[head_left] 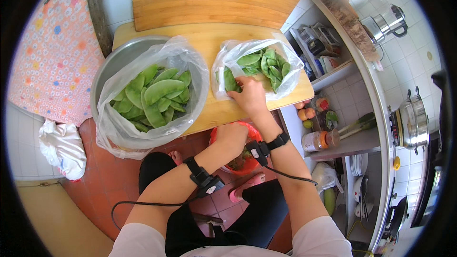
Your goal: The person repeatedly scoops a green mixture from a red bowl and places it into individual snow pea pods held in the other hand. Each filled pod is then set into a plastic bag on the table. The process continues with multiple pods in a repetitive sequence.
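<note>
My right hand [251, 94] reaches over the near rim of a clear plastic bag [220, 57], with thumb and fingers on a flat green bean pod [230, 79]. More trimmed-looking green pods [273, 66] lie in that bag. My left hand [232, 136] hangs over a bin lined with a red plastic bag [255, 132], its fingers hidden under the hand; dark scraps [238, 164] show inside the bin. To the left, a large metal basin [117, 55] holds another clear bag [117, 141] with many broad flat bean pods [157, 94].
Both bags rest on a wooden table [200, 121], with a wooden board [221, 0] upright behind. At right, shelves hold fruit [305, 113], a jar [316, 141] and plates [358, 164]. A steel pot [416, 123] stands above. A white bag [64, 150] hangs at left.
</note>
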### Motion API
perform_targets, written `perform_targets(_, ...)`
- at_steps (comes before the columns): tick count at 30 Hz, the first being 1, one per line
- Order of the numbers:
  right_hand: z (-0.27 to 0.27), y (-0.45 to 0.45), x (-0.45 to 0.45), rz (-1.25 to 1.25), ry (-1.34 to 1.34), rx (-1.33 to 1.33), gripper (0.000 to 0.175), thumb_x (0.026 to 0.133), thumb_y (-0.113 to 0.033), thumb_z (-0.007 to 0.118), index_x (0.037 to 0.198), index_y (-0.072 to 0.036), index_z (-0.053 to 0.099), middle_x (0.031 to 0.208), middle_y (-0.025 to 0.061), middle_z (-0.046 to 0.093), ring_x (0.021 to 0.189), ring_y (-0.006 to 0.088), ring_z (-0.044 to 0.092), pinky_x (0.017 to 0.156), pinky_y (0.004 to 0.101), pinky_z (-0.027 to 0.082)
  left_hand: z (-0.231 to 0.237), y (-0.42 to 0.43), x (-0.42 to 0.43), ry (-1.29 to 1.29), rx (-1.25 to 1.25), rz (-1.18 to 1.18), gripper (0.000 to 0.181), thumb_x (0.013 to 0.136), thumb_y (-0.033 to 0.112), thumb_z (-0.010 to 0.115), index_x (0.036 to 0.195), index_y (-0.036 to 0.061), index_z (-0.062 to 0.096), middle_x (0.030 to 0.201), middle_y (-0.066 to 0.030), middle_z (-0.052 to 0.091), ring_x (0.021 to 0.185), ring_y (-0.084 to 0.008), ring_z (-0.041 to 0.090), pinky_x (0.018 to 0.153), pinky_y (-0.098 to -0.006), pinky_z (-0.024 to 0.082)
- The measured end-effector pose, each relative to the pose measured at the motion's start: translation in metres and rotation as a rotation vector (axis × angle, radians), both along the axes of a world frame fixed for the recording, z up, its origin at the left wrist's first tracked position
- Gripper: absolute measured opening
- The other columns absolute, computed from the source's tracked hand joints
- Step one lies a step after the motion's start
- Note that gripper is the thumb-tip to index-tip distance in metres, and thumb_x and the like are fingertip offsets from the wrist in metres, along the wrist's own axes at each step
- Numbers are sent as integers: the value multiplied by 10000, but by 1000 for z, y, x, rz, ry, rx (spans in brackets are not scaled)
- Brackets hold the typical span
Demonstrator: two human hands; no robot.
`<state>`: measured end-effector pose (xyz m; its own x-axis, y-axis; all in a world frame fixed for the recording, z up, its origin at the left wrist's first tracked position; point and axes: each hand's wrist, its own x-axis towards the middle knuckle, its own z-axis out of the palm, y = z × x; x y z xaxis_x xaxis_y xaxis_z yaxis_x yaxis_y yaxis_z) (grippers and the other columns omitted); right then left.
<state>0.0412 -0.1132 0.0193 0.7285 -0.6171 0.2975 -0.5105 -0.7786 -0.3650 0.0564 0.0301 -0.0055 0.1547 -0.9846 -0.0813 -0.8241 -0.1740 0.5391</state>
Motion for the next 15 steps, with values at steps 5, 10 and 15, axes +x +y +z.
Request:
perform_targets(5, 12, 10, -21, -5, 14, 41, 438, 699, -124, 801, 1104, 9, 702, 997, 229, 710, 888, 369, 697, 794, 385, 563, -4, -3, -2, 14, -30, 67, 172, 790, 235, 748, 859, 78, 746, 841, -155, 721, 811, -344, 707, 717, -454, 560)
perform_targets(10, 33, 22, -88, -36, -288, 244, 419, 809, -74, 713, 1212, 29, 666, 1011, 126, 735, 794, 151, 657, 707, 283, 519, 2, 0, 2, 305, -283, 130, 164, 829, 218, 741, 914, 78, 738, 842, -148, 711, 794, -351, 697, 714, -445, 551)
perform_targets(15, 39, 38, -151, 47, -506, 1040, 294, 954, -39, 511, 1166, 93, 667, 1059, 131, 729, 931, 148, 641, 878, 280, 496, 16, 0, 1, 667, -692, 357, 162, 838, 122, 746, 974, 37, 722, 857, -137, 688, 758, -293, 690, 689, -382, 543)
